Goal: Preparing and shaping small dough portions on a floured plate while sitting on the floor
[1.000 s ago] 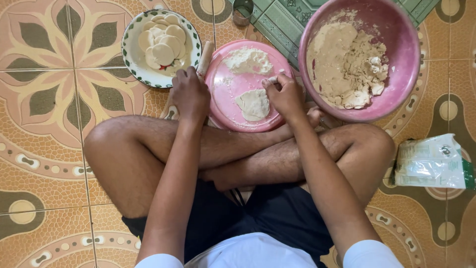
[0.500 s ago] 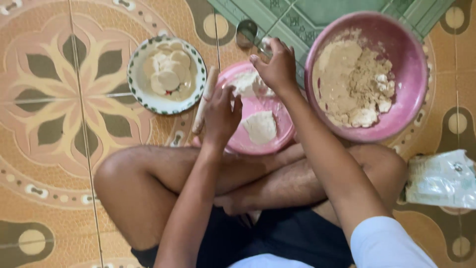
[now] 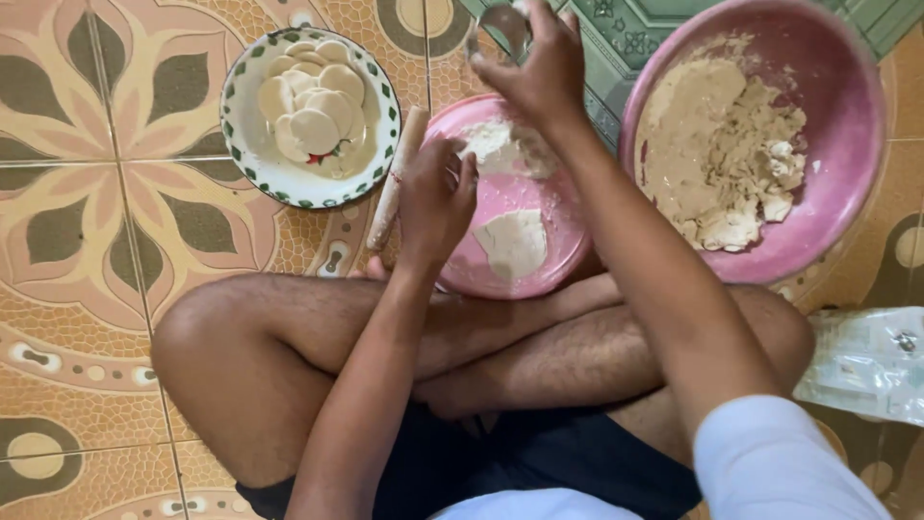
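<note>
Head view: the right hand (image 3: 539, 72) has reached farther up, fingers gripping a round metal cutter (image 3: 502, 24); the left hand (image 3: 435, 197), fingers loosely curled, stays on the pink plate (image 3: 568, 241).

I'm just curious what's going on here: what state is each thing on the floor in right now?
Pink plate: holds a flattened dough piece and a floury heap.
Pink bowl: holds a crumbly dough mass.
White plate: stacked with cut dough rounds.
Rolling pin: lying unheld between the plates.
Left hand: on the pink plate's edge.
Right hand: gripping a small glass.
</note>
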